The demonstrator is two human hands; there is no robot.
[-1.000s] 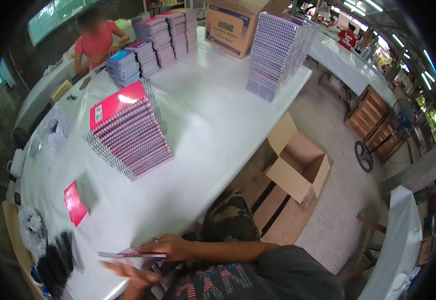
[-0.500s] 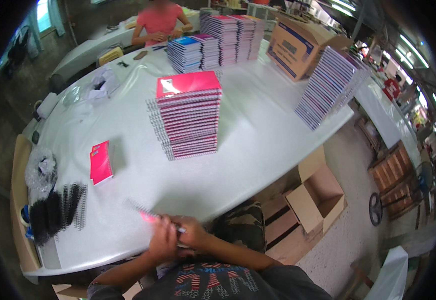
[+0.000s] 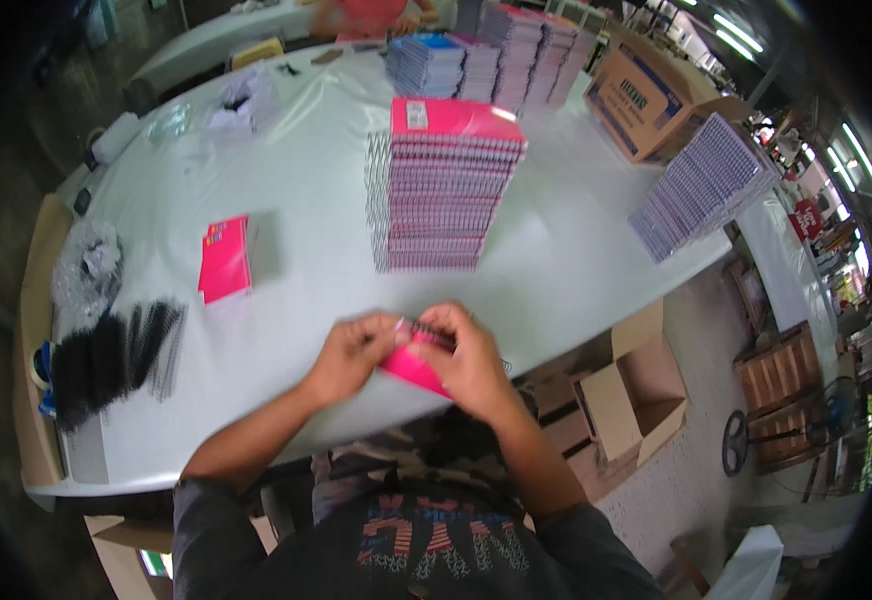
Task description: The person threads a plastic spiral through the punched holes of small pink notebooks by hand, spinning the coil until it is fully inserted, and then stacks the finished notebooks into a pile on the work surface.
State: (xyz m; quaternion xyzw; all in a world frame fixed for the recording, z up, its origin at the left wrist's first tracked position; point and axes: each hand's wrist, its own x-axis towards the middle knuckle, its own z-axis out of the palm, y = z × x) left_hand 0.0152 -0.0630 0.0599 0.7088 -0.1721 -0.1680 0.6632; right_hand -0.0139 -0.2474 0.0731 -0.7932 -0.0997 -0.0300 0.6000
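Observation:
A pink-covered notebook (image 3: 414, 372) is held between my two hands near the table's front edge, with a dark spiral coil (image 3: 432, 336) along its upper edge. My left hand (image 3: 352, 358) pinches the notebook's left end by the coil. Curled over the right part of the notebook and the coil is my right hand (image 3: 468, 368). Fingers hide how far the coil runs through the holes. Just beyond stands a tall stack of pink spiral notebooks (image 3: 446, 200). Off to the left lie a few pink notebooks (image 3: 224, 262) without visible coils.
Black spiral coils (image 3: 106, 355) lie at the table's left, near bubble wrap (image 3: 88, 262). More notebook stacks (image 3: 436, 82) and a cardboard box (image 3: 646, 98) stand at the far side. An open carton (image 3: 646, 390) sits on the right below the table. Another person (image 3: 371, 15) is across it.
My hands have moved forward and to the right with the notebook and spread apart along its coiled edge. The notebook's pink cover shows more now. The whole view has shifted.

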